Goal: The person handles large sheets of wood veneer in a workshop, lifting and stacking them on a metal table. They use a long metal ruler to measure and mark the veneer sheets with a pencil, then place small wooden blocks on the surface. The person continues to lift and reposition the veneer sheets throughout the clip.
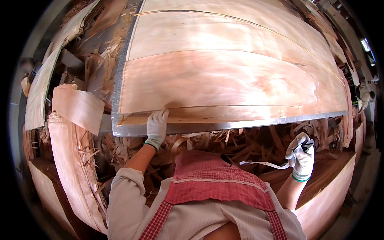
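My left hand [157,127], in a white glove with a green cuff, is at the near left edge of a stack of wood veneer sheets [216,80]. Its fingers are bent together over a narrow veneer strip [224,113] along that edge. My right hand [301,157], gloved the same way, is raised to the right, apart from the stack. Closed fingers there hold a small black object [308,146] whose kind I cannot make out, and a thin white tape [266,163] with small marks that dangles leftward.
The stack lies on a table with a metal edge [240,123]. Veneer scraps [232,146] pile up between the table and my body. More veneer stacks stand at lower left [68,160] and lower right [328,200]. A loose veneer piece [78,106] lies at left.
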Action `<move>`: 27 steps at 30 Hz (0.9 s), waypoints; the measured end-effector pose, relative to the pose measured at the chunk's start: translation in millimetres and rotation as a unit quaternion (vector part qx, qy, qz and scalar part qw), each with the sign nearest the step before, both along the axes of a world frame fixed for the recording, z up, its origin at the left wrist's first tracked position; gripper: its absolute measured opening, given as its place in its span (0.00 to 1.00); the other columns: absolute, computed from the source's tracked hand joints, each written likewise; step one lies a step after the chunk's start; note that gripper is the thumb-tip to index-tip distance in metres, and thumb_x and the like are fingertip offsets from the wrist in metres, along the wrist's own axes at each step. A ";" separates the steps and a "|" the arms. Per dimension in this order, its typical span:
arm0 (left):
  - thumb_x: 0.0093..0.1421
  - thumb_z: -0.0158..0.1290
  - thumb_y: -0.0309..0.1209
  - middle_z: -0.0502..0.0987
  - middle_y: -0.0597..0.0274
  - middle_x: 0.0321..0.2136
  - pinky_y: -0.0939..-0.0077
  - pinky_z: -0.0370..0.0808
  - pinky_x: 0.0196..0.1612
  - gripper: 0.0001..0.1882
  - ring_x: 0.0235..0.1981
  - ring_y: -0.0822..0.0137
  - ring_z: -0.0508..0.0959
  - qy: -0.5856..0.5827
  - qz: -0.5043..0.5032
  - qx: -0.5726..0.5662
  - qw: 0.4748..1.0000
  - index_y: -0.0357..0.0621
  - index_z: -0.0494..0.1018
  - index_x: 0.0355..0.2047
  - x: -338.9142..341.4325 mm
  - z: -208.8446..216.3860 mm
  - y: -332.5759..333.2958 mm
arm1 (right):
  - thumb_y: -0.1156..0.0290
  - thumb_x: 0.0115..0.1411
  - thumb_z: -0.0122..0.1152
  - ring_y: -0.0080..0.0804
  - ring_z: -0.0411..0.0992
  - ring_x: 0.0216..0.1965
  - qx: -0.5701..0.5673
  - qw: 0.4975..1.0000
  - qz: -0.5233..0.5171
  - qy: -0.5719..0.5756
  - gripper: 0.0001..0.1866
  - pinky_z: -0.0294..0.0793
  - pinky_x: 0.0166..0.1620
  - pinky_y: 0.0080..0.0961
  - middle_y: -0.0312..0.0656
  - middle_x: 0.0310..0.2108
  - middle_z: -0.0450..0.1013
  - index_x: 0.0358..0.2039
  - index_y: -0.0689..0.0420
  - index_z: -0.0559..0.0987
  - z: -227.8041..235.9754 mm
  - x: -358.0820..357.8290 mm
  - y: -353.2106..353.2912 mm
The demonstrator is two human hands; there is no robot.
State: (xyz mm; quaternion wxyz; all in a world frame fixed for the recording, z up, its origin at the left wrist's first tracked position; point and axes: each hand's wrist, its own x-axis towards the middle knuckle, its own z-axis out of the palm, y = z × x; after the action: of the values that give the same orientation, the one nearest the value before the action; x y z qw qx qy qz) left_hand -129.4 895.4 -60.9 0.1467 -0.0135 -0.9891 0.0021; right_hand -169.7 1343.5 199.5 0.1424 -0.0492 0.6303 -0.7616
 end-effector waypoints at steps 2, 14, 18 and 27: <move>0.55 0.47 0.28 0.72 0.62 0.47 0.61 0.64 0.56 0.18 0.51 0.63 0.70 0.008 0.002 -0.005 1.000 0.47 0.68 0.48 5.8 13.2 5.7 | 0.71 0.56 0.63 0.21 0.64 0.11 -0.015 1.000 0.015 -0.013 0.11 0.56 0.12 0.13 0.46 0.20 0.73 0.32 0.60 0.70 -6.6 -3.9 -6.6; 0.53 0.57 0.34 0.74 0.51 0.41 0.54 0.68 0.48 0.15 0.47 0.51 0.72 -0.030 0.364 0.133 0.921 0.42 0.69 0.39 80.5 18.7 -70.1 | 0.78 0.62 0.53 0.18 0.68 0.24 0.219 0.958 0.175 -0.059 0.03 0.67 0.27 0.15 0.38 0.26 0.74 0.37 0.62 0.72 -93.3 -4.2 -111.5; 0.45 0.65 0.41 0.74 0.45 0.40 0.54 0.72 0.40 0.29 0.40 0.46 0.75 0.036 0.377 0.176 0.908 0.41 0.66 0.42 83.1 -6.8 -137.7 | 0.77 0.62 0.54 0.18 0.66 0.24 0.263 0.940 0.216 0.024 0.03 0.67 0.28 0.17 0.38 0.25 0.73 0.35 0.61 0.71 -97.0 13.1 -155.5; 0.42 0.67 0.38 0.74 0.45 0.37 0.54 0.72 0.40 0.31 0.39 0.44 0.75 -0.110 0.355 0.270 0.888 0.39 0.66 0.42 69.0 -16.9 -191.7 | 0.70 0.63 0.56 0.23 0.70 0.29 0.261 0.938 0.210 -0.086 0.13 0.71 0.34 0.22 0.40 0.29 0.74 0.46 0.61 0.72 -147.1 28.2 -273.7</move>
State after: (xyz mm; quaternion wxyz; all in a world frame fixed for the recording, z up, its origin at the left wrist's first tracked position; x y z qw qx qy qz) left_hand -60.4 703.8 -77.8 0.0243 0.3780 -0.9003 -0.2144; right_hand -141.5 1069.9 52.5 0.3610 -0.0756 0.7676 -0.5242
